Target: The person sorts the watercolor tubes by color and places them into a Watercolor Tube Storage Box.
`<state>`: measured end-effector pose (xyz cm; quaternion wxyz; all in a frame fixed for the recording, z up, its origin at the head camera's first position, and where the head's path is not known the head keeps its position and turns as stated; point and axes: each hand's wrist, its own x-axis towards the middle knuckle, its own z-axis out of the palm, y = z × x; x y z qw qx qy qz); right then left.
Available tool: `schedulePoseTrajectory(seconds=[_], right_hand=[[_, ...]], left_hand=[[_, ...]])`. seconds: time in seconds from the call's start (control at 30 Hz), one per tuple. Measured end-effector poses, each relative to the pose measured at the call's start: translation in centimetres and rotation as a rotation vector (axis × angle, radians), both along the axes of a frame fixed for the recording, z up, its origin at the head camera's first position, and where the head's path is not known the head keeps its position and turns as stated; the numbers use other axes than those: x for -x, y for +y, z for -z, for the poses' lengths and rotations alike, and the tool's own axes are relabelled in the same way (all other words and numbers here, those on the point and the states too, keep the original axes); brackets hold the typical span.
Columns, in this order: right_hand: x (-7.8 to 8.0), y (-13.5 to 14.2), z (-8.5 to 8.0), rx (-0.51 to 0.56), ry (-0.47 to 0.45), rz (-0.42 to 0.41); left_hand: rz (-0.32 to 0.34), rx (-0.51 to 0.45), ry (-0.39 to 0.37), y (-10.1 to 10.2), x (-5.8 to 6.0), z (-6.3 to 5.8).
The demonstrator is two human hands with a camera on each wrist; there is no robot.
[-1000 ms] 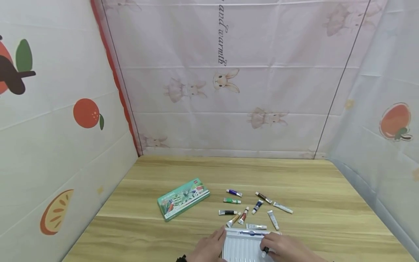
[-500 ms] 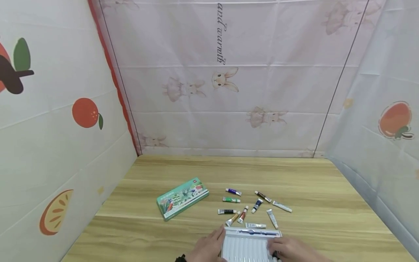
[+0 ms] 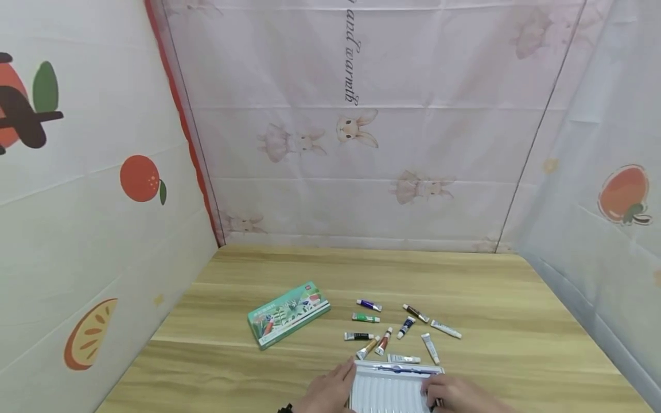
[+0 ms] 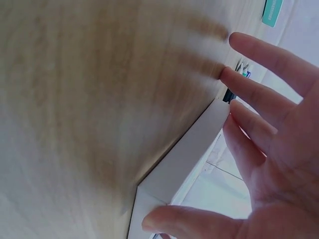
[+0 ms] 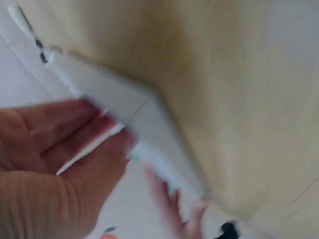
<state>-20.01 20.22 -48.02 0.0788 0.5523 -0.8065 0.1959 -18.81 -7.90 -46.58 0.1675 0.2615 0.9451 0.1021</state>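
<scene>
A white ribbed tray (image 3: 387, 390) lies at the near edge of the head view, a thin dark paintbrush (image 3: 405, 370) in its top slot. Against its left side rests my left hand (image 3: 330, 388); the left wrist view shows the fingers extended and spread, the thumb at a corner of the tray's side wall (image 4: 187, 149). My right hand (image 3: 454, 393) reaches inside the tray's right side, thumb and fingertips pinching a small dark paint tube (image 3: 436, 404), mostly hidden by the hand. In the right wrist view, thumb and fingers meet right at the tray wall (image 5: 144, 119).
Several loose paint tubes lie just beyond the tray, including a black one (image 3: 358, 336), a red one (image 3: 384, 342), a green one (image 3: 366, 318) and a white one (image 3: 430, 349). A teal paint box (image 3: 289, 315) lies to the left. Printed cloth walls (image 3: 330, 137) surround the table.
My right hand has moved right with the dark paint tube, from nearer the tray's middle to its right side. My left hand has stayed at the left edge.
</scene>
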Motion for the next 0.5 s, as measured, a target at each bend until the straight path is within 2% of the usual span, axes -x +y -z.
schedulePoseTrajectory(seconds=[0.07, 0.17, 0.23, 0.37, 0.5], right_hand=[[0.2, -0.5, -1.0, -0.004, -0.096, 0.066], [1.2, -2.2, -2.7, -0.008, -0.144, 0.173], [2.3, -3.8, -3.7, -0.032, -0.143, 0.218], [5.2, -7.1, -4.7, -0.099, -0.105, 0.210], [7.7, -9.6, -4.2, -0.170, -0.091, 0.212]], left_hand=[[-0.009, -0.004, -0.014, 0.0, 0.1, 0.0], [-0.025, -0.023, -0.038, -0.3, 0.1, 0.0], [-0.027, -0.027, -0.039, -0.5, 0.1, 0.1], [0.001, -0.012, 0.009, -0.7, 0.0, 0.3], [0.027, 0.014, 0.047, -0.6, 0.1, 0.5]])
